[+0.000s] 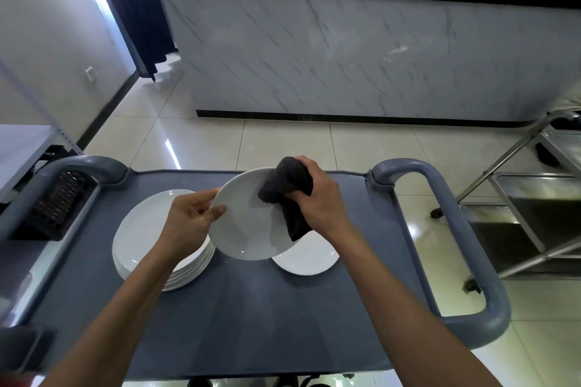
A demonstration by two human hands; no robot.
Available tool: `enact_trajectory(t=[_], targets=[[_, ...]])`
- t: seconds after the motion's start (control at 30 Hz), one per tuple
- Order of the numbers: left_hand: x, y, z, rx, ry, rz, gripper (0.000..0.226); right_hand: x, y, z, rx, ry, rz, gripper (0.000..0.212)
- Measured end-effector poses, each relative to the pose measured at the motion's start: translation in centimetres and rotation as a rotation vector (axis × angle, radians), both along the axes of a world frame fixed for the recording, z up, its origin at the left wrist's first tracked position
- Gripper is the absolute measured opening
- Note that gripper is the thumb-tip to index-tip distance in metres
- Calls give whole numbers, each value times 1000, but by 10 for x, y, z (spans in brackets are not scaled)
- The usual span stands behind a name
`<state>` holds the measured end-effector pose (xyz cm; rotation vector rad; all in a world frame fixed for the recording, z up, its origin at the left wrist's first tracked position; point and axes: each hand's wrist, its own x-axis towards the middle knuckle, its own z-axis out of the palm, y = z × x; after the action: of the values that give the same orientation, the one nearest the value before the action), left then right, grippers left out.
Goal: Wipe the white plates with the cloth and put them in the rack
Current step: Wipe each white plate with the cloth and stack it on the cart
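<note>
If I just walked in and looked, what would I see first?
First you would see the white plate held up tilted in the middle, the left hand pinching its rim while the right hand rubs it with a dark cloth. Next, the stack of white plates on the left of the grey cart, and one plate lying alone on the right.

White, plain, without pattern: held plate (245,223), stack of plates (147,229), single plate (306,259). Dark grey, almost black: cloth (287,192). Blue-grey on worktop (251,308), lighter grey on cart handles (456,229). Black for basket (58,204). White marble with thin grey veins on counter front (345,56), black on top. Deep blue curtain (135,3). Cream glossy floor tiles (283,144).
</note>
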<state>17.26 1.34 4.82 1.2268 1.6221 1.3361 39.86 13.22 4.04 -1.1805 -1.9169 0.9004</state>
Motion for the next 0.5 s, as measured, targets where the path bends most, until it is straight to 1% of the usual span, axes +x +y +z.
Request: enact_trajectory(t=[0.13,0.27,0.37,0.43,0.5], targets=[[1,2,1,16,46,6,37,-1,-4,4,-25,51,-24,63],[1,3,0,32,88,19,37,-3,-11,6,32,80,-80,65],[4,6,-2,34,43,20,41,-3,-16,5,117,82,-104,62],[7,9,-5,46,-26,20,43,-2,-19,5,186,84,-116,60],[10,9,-11,39,-117,38,34,1,-20,3,257,84,-130,59]])
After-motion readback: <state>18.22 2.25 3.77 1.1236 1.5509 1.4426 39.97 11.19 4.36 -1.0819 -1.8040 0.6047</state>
